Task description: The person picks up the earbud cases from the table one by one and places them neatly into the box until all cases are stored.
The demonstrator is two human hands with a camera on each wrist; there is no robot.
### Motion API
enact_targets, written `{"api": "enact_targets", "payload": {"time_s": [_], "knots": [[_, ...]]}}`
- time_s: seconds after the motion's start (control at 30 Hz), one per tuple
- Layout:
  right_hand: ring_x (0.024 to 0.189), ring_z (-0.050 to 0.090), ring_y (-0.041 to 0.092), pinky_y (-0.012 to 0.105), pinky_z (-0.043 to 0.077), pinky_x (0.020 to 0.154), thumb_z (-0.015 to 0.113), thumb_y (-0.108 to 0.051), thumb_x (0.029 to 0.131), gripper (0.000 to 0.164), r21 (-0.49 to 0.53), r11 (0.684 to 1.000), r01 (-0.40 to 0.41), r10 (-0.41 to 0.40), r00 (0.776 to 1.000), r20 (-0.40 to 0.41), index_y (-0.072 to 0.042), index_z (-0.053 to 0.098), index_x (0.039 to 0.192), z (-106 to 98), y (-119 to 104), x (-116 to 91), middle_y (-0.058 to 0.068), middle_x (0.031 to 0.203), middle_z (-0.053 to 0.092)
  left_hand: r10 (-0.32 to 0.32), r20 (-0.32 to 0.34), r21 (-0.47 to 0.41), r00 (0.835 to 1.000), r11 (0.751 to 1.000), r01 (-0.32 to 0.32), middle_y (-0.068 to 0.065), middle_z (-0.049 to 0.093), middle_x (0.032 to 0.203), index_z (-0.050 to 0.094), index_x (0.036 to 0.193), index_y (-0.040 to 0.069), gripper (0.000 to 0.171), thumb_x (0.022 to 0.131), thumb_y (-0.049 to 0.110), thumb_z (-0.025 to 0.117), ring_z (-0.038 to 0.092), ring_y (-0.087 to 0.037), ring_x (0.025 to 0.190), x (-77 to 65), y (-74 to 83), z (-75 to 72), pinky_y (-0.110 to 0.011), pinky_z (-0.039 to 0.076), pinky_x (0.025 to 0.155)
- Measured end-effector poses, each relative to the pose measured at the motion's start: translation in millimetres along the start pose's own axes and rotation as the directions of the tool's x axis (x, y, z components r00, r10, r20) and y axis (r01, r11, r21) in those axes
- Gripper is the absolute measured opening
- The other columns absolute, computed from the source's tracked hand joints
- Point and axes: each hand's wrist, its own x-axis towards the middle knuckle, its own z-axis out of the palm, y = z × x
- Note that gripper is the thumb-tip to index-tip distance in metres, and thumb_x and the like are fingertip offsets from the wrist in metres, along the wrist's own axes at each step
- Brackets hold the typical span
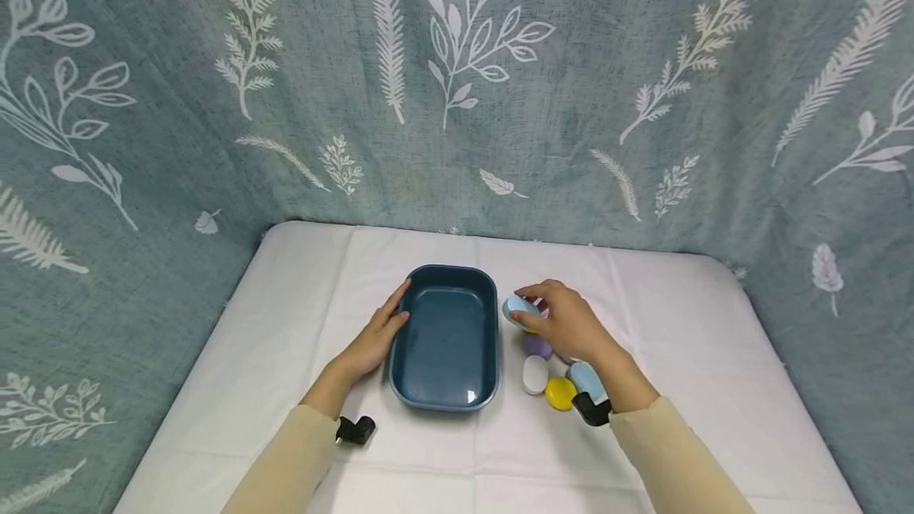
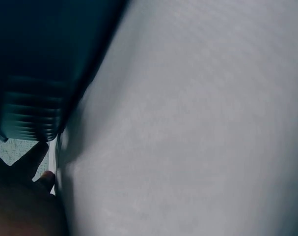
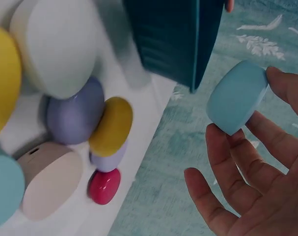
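A dark blue rectangular tray (image 1: 444,339) with rounded corners stands on the white-covered table. At its left side my left hand (image 1: 367,343) rests with fairly straight fingers touching the rim; the left wrist view shows fingertips (image 2: 40,147) by the tray's ribbed outer wall. To the right of the tray, my right hand (image 1: 567,320) pinches a light blue rounded piece (image 3: 237,96) between thumb and fingers, raised off the table. Under and near that hand lie a purple piece (image 1: 537,346), a white one (image 1: 535,375), a yellow one (image 1: 560,393) and another light blue one (image 1: 587,379).
In the right wrist view, a beige piece (image 3: 55,182) with a small slot, a second yellow piece (image 3: 112,125) and a small red one (image 3: 104,187) lie in the same cluster. A leaf-patterned green curtain (image 1: 443,165) hangs behind the table and along its sides.
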Motion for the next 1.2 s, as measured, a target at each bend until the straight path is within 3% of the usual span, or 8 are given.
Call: {"api": "enact_targets", "payload": {"time_s": [0.13,0.4,0.8,1.2], "knots": [[0.102,0.064,0.022,0.036,0.055,0.084,0.076,-0.037,0.095,0.044,0.011,0.999,0.031,-0.032,0.999,0.014,-0.012,0.072,0.130,2,-8,-2,0.004,0.117,0.071,-0.008,0.001,-0.017,1.000,1.000,0.008,0.008,0.011,0.175,0.016,0.164,0.047,0.055,0.114,0.037,0.036,0.006,-0.033,0.163,-2.6,-4.0,3.8,-0.067,-0.003,0.126],[0.097,0.063,0.018,0.030,0.054,0.079,0.077,-0.034,0.094,0.039,0.020,0.994,0.104,-0.104,0.994,0.020,-0.012,0.073,0.126,10,-23,-2,0.003,0.116,0.069,-0.067,-0.026,-0.015,0.997,0.998,0.067,0.002,0.018,0.174,0.019,0.160,0.055,0.052,0.112,0.047,0.037,0.012,-0.034,0.162,-8.4,-4.0,3.6,-0.070,0.009,0.125],[0.095,0.060,0.014,0.024,0.052,0.072,0.078,-0.037,0.093,0.036,0.020,0.993,0.115,-0.116,0.992,0.048,-0.017,0.075,0.122,26,-38,-2,-0.003,0.112,0.066,-0.070,-0.023,-0.015,0.997,0.997,0.070,-0.002,0.020,0.173,0.020,0.159,0.057,0.052,0.112,0.046,0.040,0.018,-0.034,0.161,-4.7,-3.0,-1.1,-0.068,0.013,0.126],[0.091,0.059,0.011,0.024,0.052,0.076,0.078,-0.037,0.093,0.037,0.010,0.988,0.156,-0.157,0.986,0.065,-0.015,0.075,0.122,45,-45,-5,-0.004,0.108,0.063,-0.070,-0.016,-0.025,0.997,0.997,0.069,-0.002,0.018,0.174,0.021,0.159,0.057,0.052,0.111,0.049,0.041,0.018,-0.034,0.161,0.0,0.9,-2.3,-0.068,0.013,0.126]]}}
